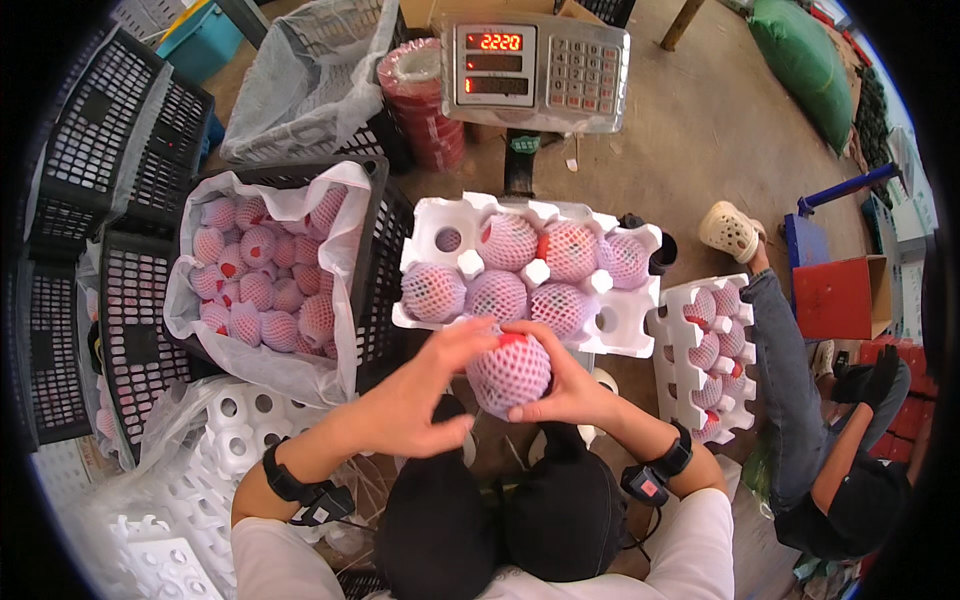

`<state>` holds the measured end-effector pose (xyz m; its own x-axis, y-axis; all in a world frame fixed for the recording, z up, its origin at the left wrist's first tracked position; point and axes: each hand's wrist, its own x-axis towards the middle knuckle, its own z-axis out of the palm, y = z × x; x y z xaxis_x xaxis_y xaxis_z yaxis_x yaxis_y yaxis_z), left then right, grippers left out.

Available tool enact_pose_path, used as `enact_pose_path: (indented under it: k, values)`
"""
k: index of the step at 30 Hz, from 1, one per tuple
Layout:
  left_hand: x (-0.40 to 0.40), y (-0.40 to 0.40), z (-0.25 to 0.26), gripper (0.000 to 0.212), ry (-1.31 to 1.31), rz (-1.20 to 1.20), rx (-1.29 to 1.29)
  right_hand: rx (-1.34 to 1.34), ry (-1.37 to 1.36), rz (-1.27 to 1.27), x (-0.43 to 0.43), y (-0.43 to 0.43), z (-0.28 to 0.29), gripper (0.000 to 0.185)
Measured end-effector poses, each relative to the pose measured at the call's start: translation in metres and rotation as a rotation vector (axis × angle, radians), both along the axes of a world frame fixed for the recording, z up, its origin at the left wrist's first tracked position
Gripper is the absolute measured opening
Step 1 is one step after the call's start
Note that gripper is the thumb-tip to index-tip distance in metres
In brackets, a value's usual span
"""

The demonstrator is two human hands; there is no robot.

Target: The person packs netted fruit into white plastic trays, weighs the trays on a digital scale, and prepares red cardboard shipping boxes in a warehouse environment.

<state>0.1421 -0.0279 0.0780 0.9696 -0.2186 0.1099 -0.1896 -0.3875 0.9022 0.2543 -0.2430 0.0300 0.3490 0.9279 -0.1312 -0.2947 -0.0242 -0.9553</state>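
Note:
Between my hands is a round fruit in a pink foam net (510, 375), with a red patch at its top. My right hand (566, 375) grips it from the right side. My left hand (420, 390) is at its upper left, fingers spread, thumb apart from the fruit; whether the fingertips touch it I cannot tell. Just beyond lies a white foam tray (637, 341) holding several netted fruits (499, 296), with an unfilled cup at its far left and another at its near right. Behind the tray stands a digital weighing scale display (534, 71) with lit red digits.
At left a black plastic crate (381, 225) with a white liner holds many netted fruits. Another filled foam tray (667, 360) stands at right, near a seated person (787, 405). Foam trays (202, 480) are piled at lower left. Red tape rolls (424, 112) stand beside the scale.

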Motion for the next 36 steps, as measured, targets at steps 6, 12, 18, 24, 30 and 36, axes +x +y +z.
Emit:
enact_pose_path:
  k: [6, 12, 18, 24, 30, 36]
  values:
    - [0.013, -0.008, -0.026, 0.026, -0.653, -0.025, 0.43, 0.005, -0.365, -0.063, -0.001, -0.017, -0.013, 0.101]
    - [0.025, -0.025, -0.028, 0.027, -0.823, 0.015, 0.373, 0.148, -0.354, -0.036, 0.002, -0.02, -0.015, 0.084]
    - [0.023, -0.051, -0.033, 0.088, 0.199, -0.009, -0.492, 0.21, -0.372, -0.074, 0.002, -0.02, 0.003, 0.077]
    - [0.02, -0.061, -0.05, 0.081, 0.461, 0.062, -0.795, -0.153, -0.742, -0.332, 0.012, -0.034, 0.003, 0.087]
    - [0.016, -0.062, -0.026, 0.095, 0.59, -0.269, -0.792, -0.286, -0.949, -0.304, 0.017, -0.052, 0.03, 0.089]
    - [0.014, -0.035, -0.02, 0.073, 0.523, -0.473, -0.202, -0.649, -1.439, -0.266, 0.048, -0.082, 0.029, 0.083]
